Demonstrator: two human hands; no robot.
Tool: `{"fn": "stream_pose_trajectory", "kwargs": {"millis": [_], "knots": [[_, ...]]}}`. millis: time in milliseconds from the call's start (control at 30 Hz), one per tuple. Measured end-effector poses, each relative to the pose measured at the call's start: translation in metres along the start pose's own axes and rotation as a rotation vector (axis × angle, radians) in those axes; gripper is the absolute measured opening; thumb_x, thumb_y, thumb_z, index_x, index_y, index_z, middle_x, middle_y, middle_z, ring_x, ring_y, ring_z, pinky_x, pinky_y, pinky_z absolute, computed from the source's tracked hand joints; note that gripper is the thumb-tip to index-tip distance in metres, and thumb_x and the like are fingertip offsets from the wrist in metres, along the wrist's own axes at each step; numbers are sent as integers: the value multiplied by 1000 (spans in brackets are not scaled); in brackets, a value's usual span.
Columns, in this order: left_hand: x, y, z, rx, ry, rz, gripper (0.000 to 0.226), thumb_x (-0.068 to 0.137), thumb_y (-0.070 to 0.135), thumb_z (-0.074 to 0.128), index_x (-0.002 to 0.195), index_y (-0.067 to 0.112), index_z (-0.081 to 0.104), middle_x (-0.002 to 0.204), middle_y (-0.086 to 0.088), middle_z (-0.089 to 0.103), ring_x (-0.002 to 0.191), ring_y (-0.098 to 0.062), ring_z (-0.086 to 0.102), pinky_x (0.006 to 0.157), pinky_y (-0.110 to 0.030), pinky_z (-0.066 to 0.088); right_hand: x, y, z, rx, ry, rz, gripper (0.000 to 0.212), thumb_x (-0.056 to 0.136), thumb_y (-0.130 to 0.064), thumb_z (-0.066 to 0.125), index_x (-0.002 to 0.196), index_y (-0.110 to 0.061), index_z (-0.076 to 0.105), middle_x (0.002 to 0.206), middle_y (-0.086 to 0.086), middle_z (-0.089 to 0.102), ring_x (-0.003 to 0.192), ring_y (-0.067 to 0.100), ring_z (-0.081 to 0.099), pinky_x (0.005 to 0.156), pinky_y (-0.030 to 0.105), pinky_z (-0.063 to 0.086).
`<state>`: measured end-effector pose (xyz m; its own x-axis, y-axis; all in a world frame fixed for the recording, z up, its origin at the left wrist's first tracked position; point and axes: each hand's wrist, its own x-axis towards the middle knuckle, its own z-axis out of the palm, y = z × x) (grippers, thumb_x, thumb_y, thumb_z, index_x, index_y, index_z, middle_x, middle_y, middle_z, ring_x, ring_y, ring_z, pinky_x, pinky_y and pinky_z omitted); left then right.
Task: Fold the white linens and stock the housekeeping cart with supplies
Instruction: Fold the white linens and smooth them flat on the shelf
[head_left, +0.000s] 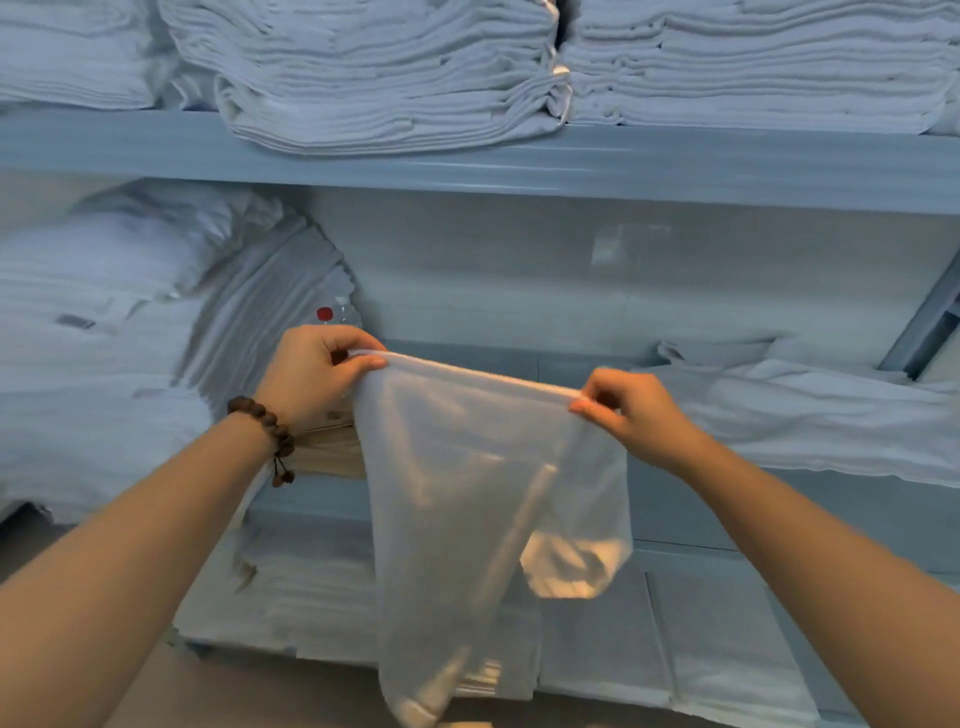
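Translucent bag (483, 467), likely thin plastic, hangs in mid-air in front of the shelving, its top edge stretched level between both hands. Left hand (311, 369) pinches the top left corner, thumb over curled fingers; right hand (628, 410) pinches the top right corner the same way. Beaded bracelet (270, 421) on the left wrist. Something pale (571, 566) shows through near the bag's lower right; cannot tell what it is, or whether it lies inside or behind. Step in hand looks like straightening the bag, to open or fold it. To do it well: keep the top edge taut and level, let the body hang free of creases, match the corners before any fold, hold it off the shelf fronts. Behind, folded white linens (374, 78) stacked on the upper shelf (467, 166); looser linen (831, 415) on the middle shelf at right, a leaning pile (104, 338) at left, flat stacks (291, 597) below. No cart in view.
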<state>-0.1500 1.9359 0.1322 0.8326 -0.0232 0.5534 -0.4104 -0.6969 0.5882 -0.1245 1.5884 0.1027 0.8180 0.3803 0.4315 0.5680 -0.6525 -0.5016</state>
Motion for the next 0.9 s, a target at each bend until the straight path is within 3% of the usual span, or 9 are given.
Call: {"fn": "stream_pose_trajectory", "kwargs": {"millis": [67, 133, 233, 300, 400, 500, 700, 833, 900], "knots": [[2, -3, -12, -33, 74, 15, 10, 83, 12, 72, 87, 21, 75, 78, 1, 72, 71, -7, 62, 61, -11, 47, 13, -12, -3, 61, 184, -39, 13, 84, -11, 71, 79, -9, 59, 65, -1, 55, 58, 5, 47, 58, 20, 34], [-1, -8, -16, -1, 8, -21, 9, 84, 11, 72, 91, 16, 76, 83, 1, 73, 75, -6, 63, 67, -11, 47, 13, -19, 5, 124, 252, -37, 15, 83, -8, 71, 94, -10, 61, 68, -1, 56, 61, 2, 50, 62, 15, 38], [-14, -21, -11, 128, -232, -96, 8, 83, 9, 72, 90, 9, 75, 88, -5, 73, 84, -16, 66, 78, -27, 49, 5, -17, 28, -18, 45, 11, 13, 82, -4, 71, 95, -1, 70, 78, 12, 65, 74, 23, 60, 71, 26, 43], [-18, -28, -11, 80, -181, -60, 7, 83, 9, 72, 85, 15, 75, 81, 8, 72, 78, -4, 64, 73, -20, 46, 7, -15, 28, -74, 89, -8, 6, 82, -3, 71, 87, 1, 71, 80, 12, 67, 76, 29, 61, 70, 28, 41], [-16, -33, -11, 26, -105, -13, 12, 83, 9, 71, 84, 20, 74, 71, 24, 66, 69, 10, 60, 66, -5, 40, 12, -17, 22, -99, 197, -52, 2, 81, -1, 71, 82, -1, 70, 76, 11, 66, 72, 25, 58, 64, 23, 34], [-18, -40, -1, 69, -245, -44, 11, 84, 8, 70, 82, 18, 73, 77, 9, 69, 70, 5, 58, 67, -10, 40, 11, -12, 29, -165, 74, -9, 6, 82, -2, 70, 84, 4, 68, 80, 17, 66, 76, 29, 59, 66, 24, 32], [-7, -47, 6, 48, -248, -27, 13, 85, 9, 70, 80, 22, 71, 76, 10, 68, 75, -3, 62, 70, -15, 42, 21, -7, 22, -162, 86, 6, 7, 84, -5, 69, 85, 2, 68, 81, 13, 64, 73, 19, 50, 66, 22, 31], [10, -43, 0, 72, -208, 48, 17, 84, 8, 71, 78, 23, 68, 68, 21, 61, 66, 13, 56, 62, -2, 37, 29, -9, 14, -169, 123, -4, 7, 84, -5, 70, 85, 2, 68, 79, 10, 63, 73, 18, 50, 66, 22, 31], [20, -42, -5, 86, -180, 92, 18, 83, 8, 71, 78, 24, 67, 68, 21, 61, 64, 11, 56, 60, -3, 37, 35, -13, 9, -160, 163, -16, 6, 84, -5, 70, 84, 1, 69, 76, 3, 60, 72, 17, 48, 63, 16, 30]]}}
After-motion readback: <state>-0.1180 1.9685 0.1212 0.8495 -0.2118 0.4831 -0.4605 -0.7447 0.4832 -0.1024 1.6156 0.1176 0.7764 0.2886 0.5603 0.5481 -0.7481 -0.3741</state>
